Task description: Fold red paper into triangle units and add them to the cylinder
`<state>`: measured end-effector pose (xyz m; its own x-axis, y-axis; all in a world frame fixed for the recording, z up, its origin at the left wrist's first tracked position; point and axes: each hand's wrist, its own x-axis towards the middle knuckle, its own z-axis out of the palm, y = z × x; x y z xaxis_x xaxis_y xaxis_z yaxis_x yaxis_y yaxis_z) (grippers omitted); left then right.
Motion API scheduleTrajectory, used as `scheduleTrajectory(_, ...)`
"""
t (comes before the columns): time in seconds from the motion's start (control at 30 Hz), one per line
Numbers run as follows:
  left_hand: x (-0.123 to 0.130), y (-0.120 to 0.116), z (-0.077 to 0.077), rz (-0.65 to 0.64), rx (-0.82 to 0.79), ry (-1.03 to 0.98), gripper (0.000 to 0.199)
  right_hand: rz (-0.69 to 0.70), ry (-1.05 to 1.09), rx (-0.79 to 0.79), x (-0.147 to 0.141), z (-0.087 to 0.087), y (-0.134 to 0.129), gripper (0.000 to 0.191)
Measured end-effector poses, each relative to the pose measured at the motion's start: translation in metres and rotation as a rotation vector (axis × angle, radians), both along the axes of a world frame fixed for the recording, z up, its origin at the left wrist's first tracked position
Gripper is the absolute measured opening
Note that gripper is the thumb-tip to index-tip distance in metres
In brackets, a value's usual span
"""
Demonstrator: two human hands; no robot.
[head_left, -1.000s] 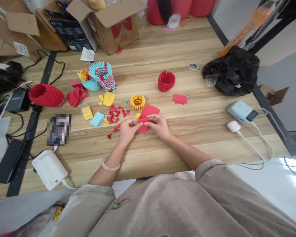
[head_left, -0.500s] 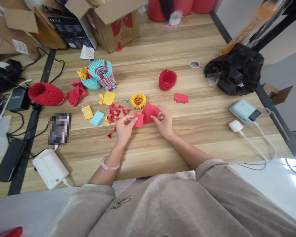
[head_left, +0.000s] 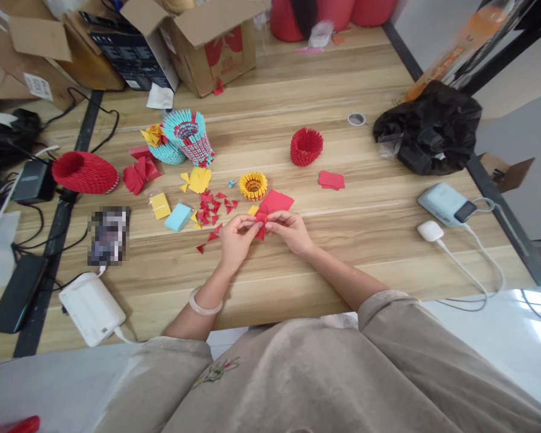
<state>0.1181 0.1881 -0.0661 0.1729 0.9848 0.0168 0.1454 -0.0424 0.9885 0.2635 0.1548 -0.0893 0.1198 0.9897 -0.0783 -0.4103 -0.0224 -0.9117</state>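
Between my two hands is a small piece of red paper (head_left: 261,227), bent and partly hidden by fingers. My left hand (head_left: 238,237) pinches its left side; my right hand (head_left: 293,230) pinches its right side. Just beyond them lie red paper sheets (head_left: 277,201) on the table. A yellow folded-paper ring (head_left: 253,186) stands behind the hands. Left of the hands, small red folded triangles (head_left: 208,206) are scattered. A blue paper stack (head_left: 178,216) and a yellow paper stack (head_left: 160,205) lie farther left.
A red folded-paper bowl (head_left: 306,146) and red paper slips (head_left: 331,180) are to the right. Blue-and-red paper vases (head_left: 193,141) and a red paper vase (head_left: 85,172) stand left. A phone (head_left: 109,236), power banks (head_left: 92,308) and cables lie at the sides. Boxes (head_left: 216,54) stand behind.
My right hand has moved left from the loose red sheets to the paper in my left hand. Both hands now pinch that paper, which has gone from flat to bent.
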Motion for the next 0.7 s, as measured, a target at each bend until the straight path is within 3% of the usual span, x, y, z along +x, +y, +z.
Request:
scheduleTrajectory(0.27, -0.0016, -0.0047, -0.0016, -0.084, 0.115, 0.047, 0.02, -0.017, 0.045, -0.045, -0.0021, -0.0006, -0.0006, 0.028)
scheduleTrajectory(0.7, 0.0023, -0.0055, -0.0008, -0.055, 0.029, -0.014, 0.021, -0.041, 0.094, -0.052, -0.0039, 0.0003, -0.0002, 0.029)
